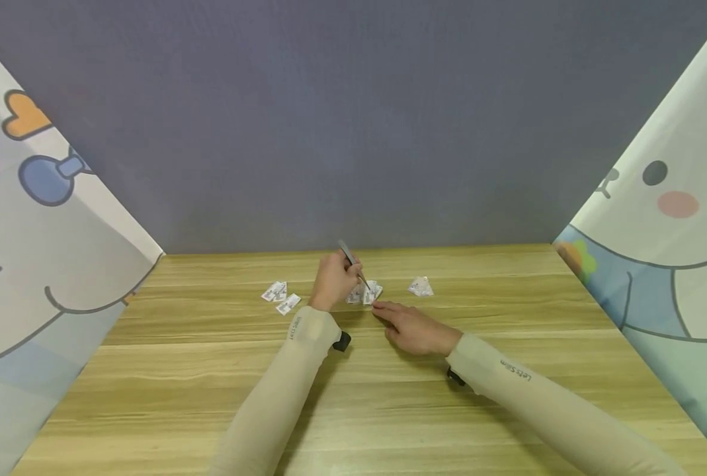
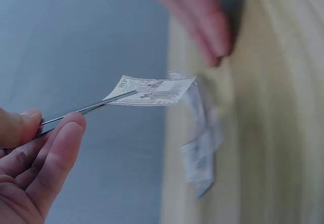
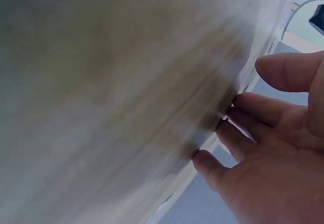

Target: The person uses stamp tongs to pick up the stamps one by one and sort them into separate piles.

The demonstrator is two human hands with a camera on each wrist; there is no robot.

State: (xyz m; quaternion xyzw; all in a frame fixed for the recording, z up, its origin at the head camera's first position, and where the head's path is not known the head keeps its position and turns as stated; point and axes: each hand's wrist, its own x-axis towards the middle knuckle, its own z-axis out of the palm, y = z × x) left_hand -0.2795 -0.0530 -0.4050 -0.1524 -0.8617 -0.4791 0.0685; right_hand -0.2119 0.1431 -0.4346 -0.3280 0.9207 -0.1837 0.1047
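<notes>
My left hand (image 1: 334, 281) pinches slim metal tweezers (image 1: 346, 252) between thumb and fingers. In the left wrist view, the tweezers' tips hold a postage stamp (image 2: 154, 92) by one end; it has perforated edges and an "80" printed in a corner. Below that stamp lie more stamps (image 2: 198, 161), overlapping one another on the table. Just to the right of this middle group, my right hand (image 1: 415, 330) rests with its fingers extended and fingertips at the tabletop. In the right wrist view, the right hand's fingers (image 3: 235, 138) are spread and hold nothing.
On the wooden table (image 1: 377, 410), overlapping stamps (image 1: 276, 291) and one separate stamp (image 1: 288, 304) lie to the left. A small pile of stamps (image 1: 420, 287) lies to the right. A grey wall (image 1: 353, 132) stands behind, with printed cartoon panels at both sides.
</notes>
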